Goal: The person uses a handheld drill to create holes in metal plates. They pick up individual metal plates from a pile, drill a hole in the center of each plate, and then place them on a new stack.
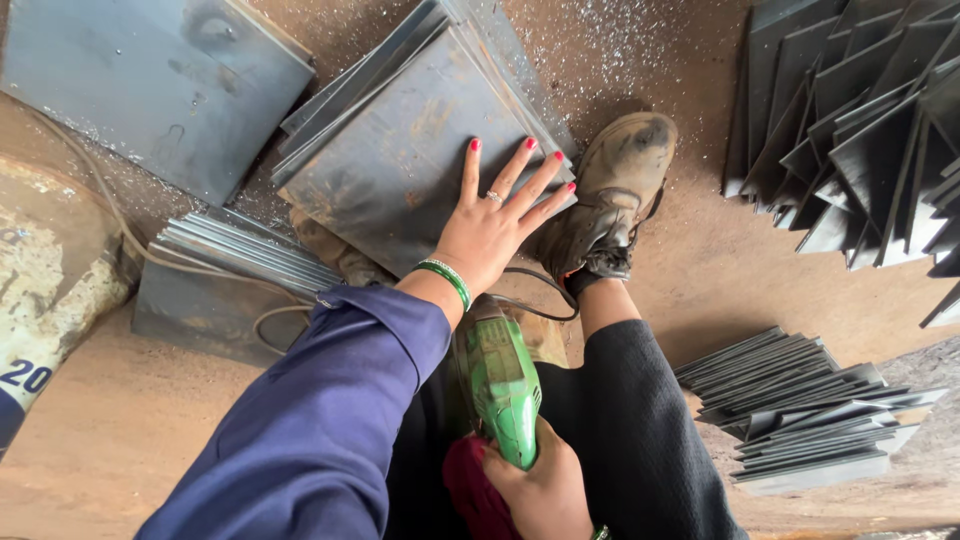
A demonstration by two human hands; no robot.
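Observation:
My left hand (492,222) lies flat with fingers spread on the near corner of a rusty grey steel plate (400,160), the top one of a tilted stack. It wears a ring and a green bangle, and the sleeve is dark blue. My right hand (545,490) grips the rear handle of a green power tool (503,385) low between my legs; a dark red cloth sits beside that hand. The tool's front end is hidden under my left wrist. My worn brown boot (610,190) rests against the plate stack's right edge.
A large steel sheet (150,85) lies at the top left. Thin plates are stacked at the left (240,262), lower right (800,405) and leaning at the upper right (860,130). A black cable (540,310) loops by the boot. Metal filings cover the brown floor.

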